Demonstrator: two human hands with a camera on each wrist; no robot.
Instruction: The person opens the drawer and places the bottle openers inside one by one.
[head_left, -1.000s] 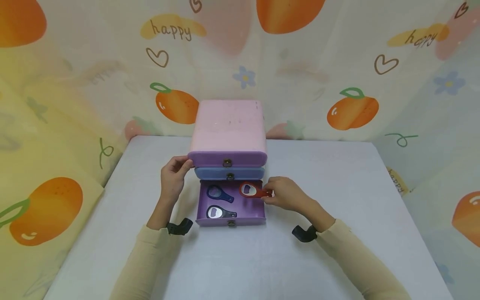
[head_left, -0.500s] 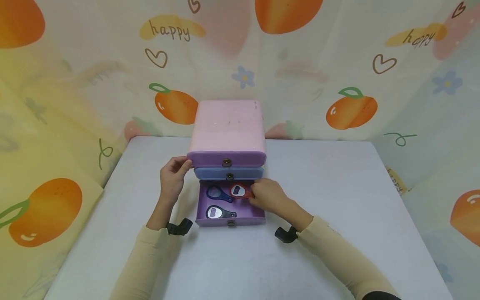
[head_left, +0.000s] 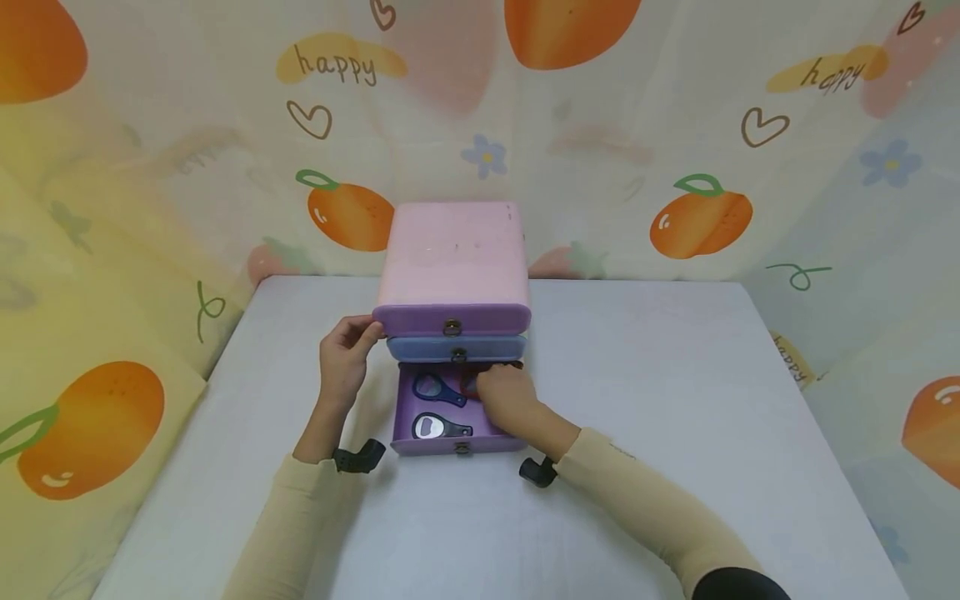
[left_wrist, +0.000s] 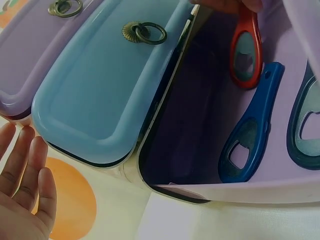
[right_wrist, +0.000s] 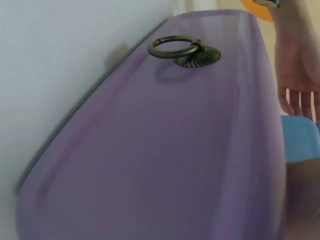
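Note:
My right hand [head_left: 512, 398] reaches into the pulled-out bottom purple drawer [head_left: 423, 448] and pinches the handle end of a red bottle opener [left_wrist: 246, 52]. In the head view the hand covers most of that opener. A blue bottle opener [left_wrist: 250, 132] lies to its left in the drawer. Nearer the drawer front is a black bottle opener [head_left: 442, 426] with a pale metal plate. My left hand [head_left: 345, 358] touches the left edge of the top purple drawer [head_left: 487, 319]; in the left wrist view its fingers [left_wrist: 35, 160] are extended at the drawer's corner.
The pink drawer cabinet [head_left: 453, 250] stands at the back of the white table [head_left: 637, 358], before a patterned cloth [head_left: 585, 167]. Its blue middle drawer [head_left: 420, 348] is in. Each front carries a brass ring pull [right_wrist: 175, 47]. Black wrist cameras [head_left: 360, 457] hang below both hands.
My right hand has moved left with the red bottle opener, from the drawer's right edge to over its inside. My left hand has stayed at the top drawer's edge.

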